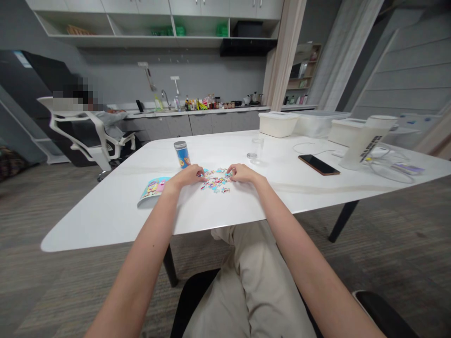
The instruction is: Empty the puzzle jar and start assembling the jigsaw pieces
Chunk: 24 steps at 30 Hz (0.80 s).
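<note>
A loose cluster of small colourful jigsaw puzzle pieces [215, 181] lies on the white table in front of me. My left hand [190, 175] rests at the cluster's left edge, fingers loosely curved and thumb apart from them. Opposite it, my right hand [244, 172] touches the right edge in a similar curved, parted shape. Whether either hand lifts a single piece is too small to make out. Just behind my left hand stands a blue printed canister [182, 155] with a grey lid. A curled picture sheet [154, 188] with cartoon figures lies left of my left forearm.
Beyond my right hand are a clear container [257, 144] and a clear round lid [251, 156]. Farther right lie a phone [319, 165], a white bottle [368, 142] and cables. Storage boxes [278, 124] line the far edge. A person sits in a white chair [79, 124] at the left.
</note>
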Each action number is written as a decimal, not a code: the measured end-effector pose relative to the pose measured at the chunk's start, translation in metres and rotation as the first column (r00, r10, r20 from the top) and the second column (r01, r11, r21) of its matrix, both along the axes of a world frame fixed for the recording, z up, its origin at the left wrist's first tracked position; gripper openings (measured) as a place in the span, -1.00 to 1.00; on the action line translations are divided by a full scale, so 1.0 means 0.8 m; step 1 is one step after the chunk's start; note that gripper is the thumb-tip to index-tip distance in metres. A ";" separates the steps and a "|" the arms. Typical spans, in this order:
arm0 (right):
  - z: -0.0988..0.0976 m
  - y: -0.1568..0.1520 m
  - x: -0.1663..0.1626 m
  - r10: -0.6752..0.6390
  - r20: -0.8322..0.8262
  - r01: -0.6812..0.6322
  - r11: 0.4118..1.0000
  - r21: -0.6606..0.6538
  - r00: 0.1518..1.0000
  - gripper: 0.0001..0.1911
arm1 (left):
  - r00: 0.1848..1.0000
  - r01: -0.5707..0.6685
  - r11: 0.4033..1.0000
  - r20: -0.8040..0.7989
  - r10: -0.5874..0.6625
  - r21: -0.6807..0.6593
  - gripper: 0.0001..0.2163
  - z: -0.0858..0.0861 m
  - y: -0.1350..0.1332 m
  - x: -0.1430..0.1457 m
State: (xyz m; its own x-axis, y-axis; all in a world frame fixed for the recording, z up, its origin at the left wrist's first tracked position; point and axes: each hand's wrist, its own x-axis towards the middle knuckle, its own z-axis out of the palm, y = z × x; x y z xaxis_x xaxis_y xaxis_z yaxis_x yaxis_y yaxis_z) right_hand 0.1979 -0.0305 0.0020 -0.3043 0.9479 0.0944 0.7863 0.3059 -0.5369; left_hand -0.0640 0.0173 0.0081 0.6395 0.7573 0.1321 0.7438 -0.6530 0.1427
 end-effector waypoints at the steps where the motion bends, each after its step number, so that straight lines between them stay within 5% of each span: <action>1: 0.000 0.000 0.000 0.004 0.004 -0.004 1.000 0.010 1.000 -0.63 | 1.000 0.019 1.000 0.005 -0.019 0.023 -0.73 0.001 -0.001 0.004; 5: -0.002 0.003 -0.004 0.056 -0.039 -0.053 0.996 0.078 0.998 -0.72 | 0.989 0.122 0.990 0.078 -0.128 0.075 -0.74 0.006 -0.013 0.025; 11: -0.014 0.010 -0.014 0.243 -0.038 -0.239 0.967 0.085 0.969 -0.79 | 0.976 0.211 0.971 0.076 -0.203 -0.114 -0.72 0.011 -0.036 0.054; 24: -0.001 -0.005 -0.025 0.157 0.029 -0.158 0.985 0.064 0.987 -0.79 | 0.957 0.252 0.955 0.185 -0.222 -0.158 -0.72 0.002 -0.028 0.049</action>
